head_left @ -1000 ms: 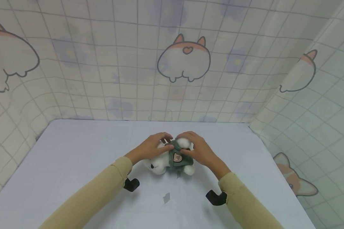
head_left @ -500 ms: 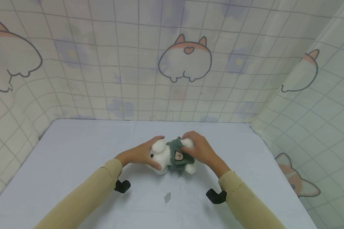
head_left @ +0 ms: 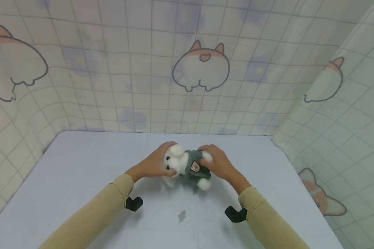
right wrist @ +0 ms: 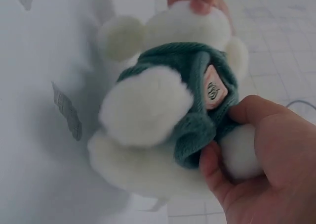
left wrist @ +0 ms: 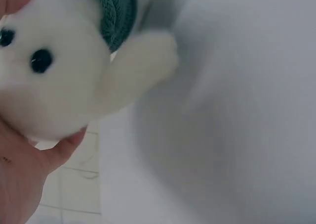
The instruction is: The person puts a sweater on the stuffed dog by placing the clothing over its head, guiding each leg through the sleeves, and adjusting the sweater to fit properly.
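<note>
A white plush toy (head_left: 184, 162) with black eyes lies on its side above the white table, dressed in a green knitted sweater (right wrist: 197, 61) that carries a small light badge (right wrist: 215, 88). My left hand (head_left: 154, 162) grips the toy's head (left wrist: 64, 93), thumb on one side of the face and fingers over the other. With my right hand (head_left: 219, 164) I pinch the hem of the sweater beside a round white limb (right wrist: 242, 152), at the toy's other end. Part of that limb is hidden behind the fingers. One ear (left wrist: 143, 66) hangs toward the table.
The white tabletop (head_left: 90, 155) bears a small grey diamond-shaped patch (head_left: 182, 216). Behind it and at the sides hangs a checked cloth (head_left: 137, 86) with cartoon corgi prints. A black wrist mount (head_left: 134, 204) sticks out from each sleeve.
My left hand has moved left from the sweater to the toy's head and taken hold of it. The head has turned so both eyes show. My right hand stays at the sweater.
</note>
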`<control>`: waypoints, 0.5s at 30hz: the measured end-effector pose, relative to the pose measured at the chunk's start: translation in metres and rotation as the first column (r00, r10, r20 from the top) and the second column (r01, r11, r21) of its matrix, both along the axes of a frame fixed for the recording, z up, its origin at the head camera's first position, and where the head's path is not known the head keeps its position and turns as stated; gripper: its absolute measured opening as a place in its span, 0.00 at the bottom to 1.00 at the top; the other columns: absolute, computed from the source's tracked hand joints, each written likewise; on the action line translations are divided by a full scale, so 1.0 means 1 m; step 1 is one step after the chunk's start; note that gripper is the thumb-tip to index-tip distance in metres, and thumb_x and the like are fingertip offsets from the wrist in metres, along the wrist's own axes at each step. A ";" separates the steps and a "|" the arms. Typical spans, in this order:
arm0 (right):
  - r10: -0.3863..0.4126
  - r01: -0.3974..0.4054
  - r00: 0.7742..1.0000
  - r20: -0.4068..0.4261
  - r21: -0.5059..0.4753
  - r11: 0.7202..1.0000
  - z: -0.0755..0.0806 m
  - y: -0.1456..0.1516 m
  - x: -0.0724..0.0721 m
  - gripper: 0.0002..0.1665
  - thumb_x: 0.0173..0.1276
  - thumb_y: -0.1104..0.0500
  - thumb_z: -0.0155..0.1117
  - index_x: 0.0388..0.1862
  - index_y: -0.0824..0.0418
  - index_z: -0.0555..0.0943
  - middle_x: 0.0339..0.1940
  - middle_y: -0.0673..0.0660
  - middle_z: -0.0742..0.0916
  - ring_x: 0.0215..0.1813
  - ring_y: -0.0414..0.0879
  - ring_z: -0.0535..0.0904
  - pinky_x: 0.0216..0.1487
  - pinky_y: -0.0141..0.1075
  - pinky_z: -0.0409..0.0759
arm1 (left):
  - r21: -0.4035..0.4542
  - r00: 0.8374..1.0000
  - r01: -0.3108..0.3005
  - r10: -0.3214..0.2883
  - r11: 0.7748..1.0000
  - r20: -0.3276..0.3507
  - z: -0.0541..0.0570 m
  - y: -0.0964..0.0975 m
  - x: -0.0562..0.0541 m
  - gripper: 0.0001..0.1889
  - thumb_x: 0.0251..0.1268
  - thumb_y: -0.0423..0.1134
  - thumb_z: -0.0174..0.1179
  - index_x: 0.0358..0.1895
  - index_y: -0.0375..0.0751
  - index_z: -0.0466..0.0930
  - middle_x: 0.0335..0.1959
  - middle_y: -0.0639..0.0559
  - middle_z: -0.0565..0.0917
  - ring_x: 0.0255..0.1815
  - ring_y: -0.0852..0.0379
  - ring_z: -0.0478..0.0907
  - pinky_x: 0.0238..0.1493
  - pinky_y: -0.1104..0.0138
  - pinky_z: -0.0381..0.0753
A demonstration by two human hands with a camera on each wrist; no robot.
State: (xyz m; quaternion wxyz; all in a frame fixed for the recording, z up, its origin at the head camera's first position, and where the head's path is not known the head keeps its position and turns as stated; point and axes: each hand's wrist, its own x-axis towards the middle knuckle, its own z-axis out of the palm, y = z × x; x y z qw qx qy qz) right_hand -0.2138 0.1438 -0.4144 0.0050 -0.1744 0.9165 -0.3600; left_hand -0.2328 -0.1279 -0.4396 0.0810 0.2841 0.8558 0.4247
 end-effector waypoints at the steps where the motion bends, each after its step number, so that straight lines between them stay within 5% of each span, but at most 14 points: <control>1: -0.015 0.015 1.000 0.015 -0.024 1.000 0.000 0.001 0.000 0.21 0.65 0.56 0.62 0.58 0.55 0.76 0.50 0.57 0.82 0.43 0.47 0.78 0.41 0.39 0.81 | 0.007 0.999 -0.018 0.019 1.000 -0.027 0.003 0.000 -0.002 0.49 0.48 0.48 0.71 0.74 0.53 0.52 0.65 0.51 0.67 0.57 0.53 0.71 0.57 0.55 0.74; 7: -0.016 0.038 0.989 0.145 -0.154 0.987 0.000 0.003 0.001 0.16 0.68 0.56 0.60 0.52 0.60 0.73 0.36 0.61 0.84 0.30 0.46 0.82 0.32 0.38 0.83 | 0.051 0.994 -0.050 0.054 0.997 -0.098 0.036 0.002 -0.014 0.38 0.54 0.46 0.67 0.70 0.52 0.61 0.65 0.53 0.70 0.53 0.53 0.72 0.51 0.57 0.75; 15: 0.098 -0.088 0.988 0.123 -0.085 0.992 0.001 0.004 0.004 0.10 0.68 0.57 0.60 0.46 0.57 0.73 0.35 0.57 0.84 0.32 0.44 0.79 0.32 0.34 0.79 | 0.012 0.997 0.021 -0.020 1.000 -0.079 0.067 0.015 -0.026 0.28 0.55 0.43 0.64 0.62 0.58 0.71 0.68 0.58 0.68 0.66 0.54 0.66 0.60 0.52 0.74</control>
